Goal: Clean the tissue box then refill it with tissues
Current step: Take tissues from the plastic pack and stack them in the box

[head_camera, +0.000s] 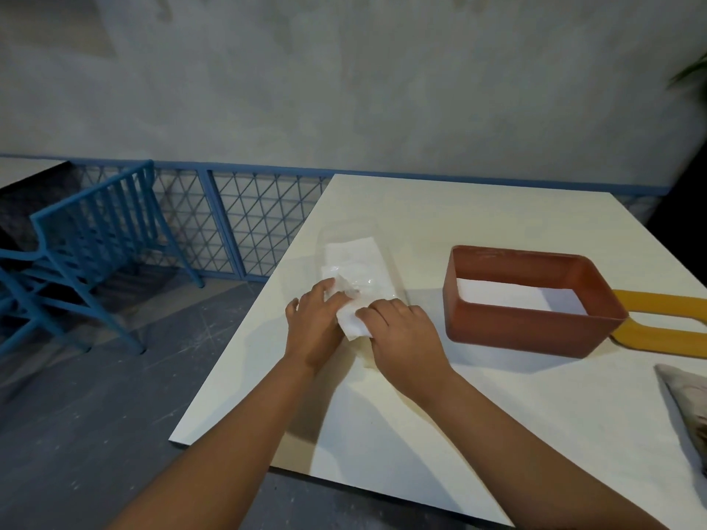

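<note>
A blue chair [88,239] stands far left, off the white table [440,415]. The left hand [315,327] and right hand [401,330] both grip the plastic-wrapped tissue pack [355,273] lying mid-table. Right of them, well apart, sits the open brown tissue box [531,300]; its yellow lid [665,319] lies just beyond.

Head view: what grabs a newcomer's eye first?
The orange-brown tissue box, open and empty, right of centre on the white table. Left of it, the left hand and right hand work at a plastic-wrapped tissue pack. A blue chair stands far left.
</note>
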